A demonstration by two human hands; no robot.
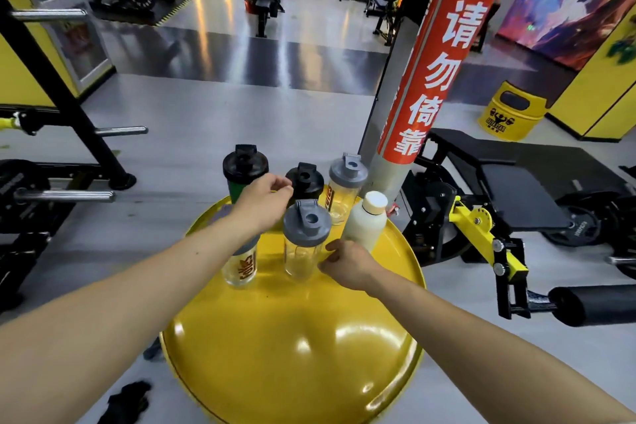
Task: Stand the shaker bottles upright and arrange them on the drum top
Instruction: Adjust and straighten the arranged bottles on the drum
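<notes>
Several shaker bottles stand upright at the far side of the round yellow drum top [292, 348]. At the back are a green bottle with a black lid [245, 167], a dark bottle with a black lid [306, 179] and a clear bottle with a grey lid [347, 182]. A white bottle with a cream cap [366, 222] stands at the right. My left hand [265, 200] pinches the rim of the dark bottle's lid. My right hand [347, 265] holds the right side of a nearer clear grey-lidded bottle [304, 244]. My left forearm partly covers another clear bottle with orange lettering [241, 267].
A grey pillar wrapped in a red banner [430, 79] rises just behind the drum at the right. A black and yellow weight bench [499, 210] stands right of it, a black rack [69, 134] to the left. A dark cloth [127, 399] lies on the floor.
</notes>
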